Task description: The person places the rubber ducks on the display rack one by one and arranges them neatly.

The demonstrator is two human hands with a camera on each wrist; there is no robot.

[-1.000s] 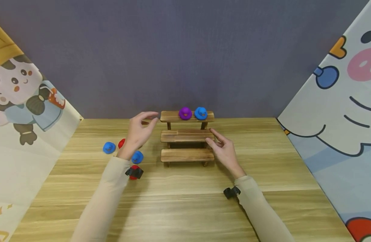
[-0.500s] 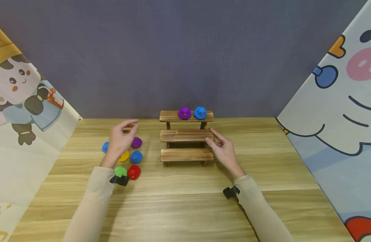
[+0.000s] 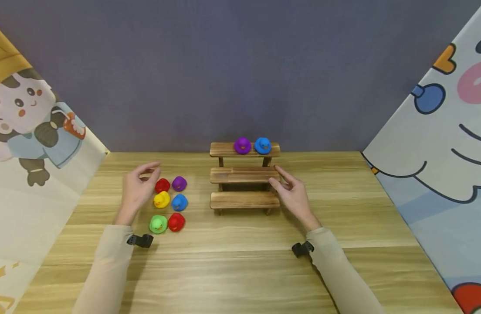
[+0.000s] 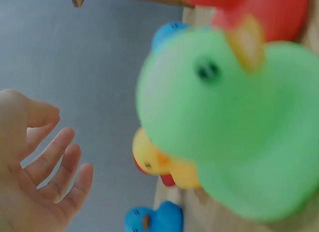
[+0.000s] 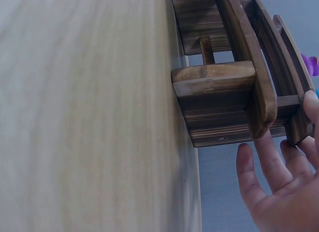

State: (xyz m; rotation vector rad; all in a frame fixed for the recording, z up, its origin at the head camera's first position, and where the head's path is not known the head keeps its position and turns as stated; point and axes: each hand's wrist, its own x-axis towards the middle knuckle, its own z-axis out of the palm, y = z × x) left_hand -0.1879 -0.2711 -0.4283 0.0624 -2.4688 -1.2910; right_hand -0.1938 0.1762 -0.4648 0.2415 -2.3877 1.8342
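My left hand (image 3: 138,189) hovers at the left with loosely bent fingers and holds nothing. Just right of it, rubber ducks stand on the table: red (image 3: 162,185), purple (image 3: 179,183), yellow (image 3: 161,199), blue (image 3: 179,202), green (image 3: 158,224) and another red (image 3: 176,222). In the left wrist view a further blue duck (image 4: 155,219) shows; the hand hides it from the head view. My right hand (image 3: 293,198) grips the right end of the middle tier of a wooden three-tier stand (image 3: 244,200). On its top tier sit a purple duck (image 3: 242,145) and a blue duck (image 3: 262,145).
The wooden table (image 3: 232,261) spreads in front of the stand. A grey wall (image 3: 232,74) rises close behind it. Cartoon-printed panels flank the table, left (image 3: 13,209) and right (image 3: 428,148).
My left hand has moved left, away from the stand and past the loose ducks, uncovering several of them. The right hand stays at the stand.
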